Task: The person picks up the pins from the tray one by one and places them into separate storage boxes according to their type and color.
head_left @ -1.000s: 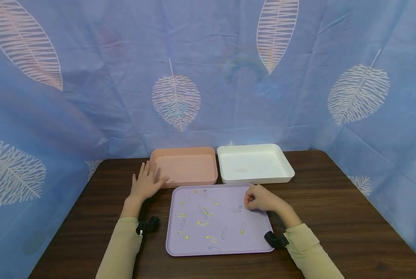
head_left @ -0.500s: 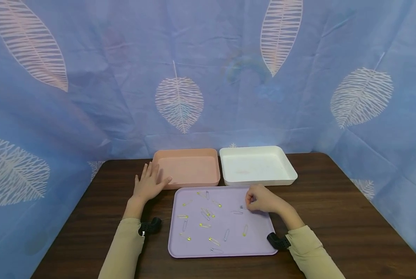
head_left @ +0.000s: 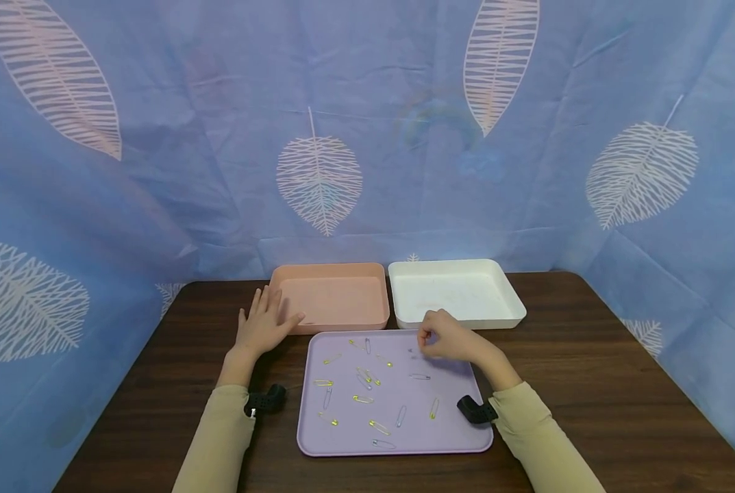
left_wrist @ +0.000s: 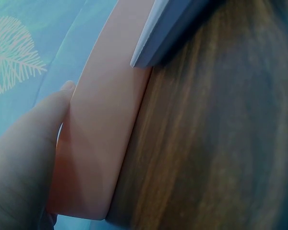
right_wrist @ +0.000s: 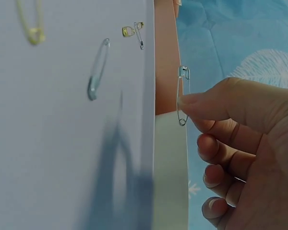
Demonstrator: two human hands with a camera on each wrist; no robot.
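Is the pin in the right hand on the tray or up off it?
Off: the right hand pinches the silver pin above the tray, a gap between.

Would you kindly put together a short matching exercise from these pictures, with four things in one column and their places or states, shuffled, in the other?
Things
1. White tray
2. Left hand
3. Purple tray
4. Right hand

Places or states
A. Pinching a silver safety pin
B. Standing to the right of the pink tray
C. Strewn with yellow and silver pins
D. Fingers spread, touching the pink tray

Right pairs: 1-B, 2-D, 3-C, 4-A
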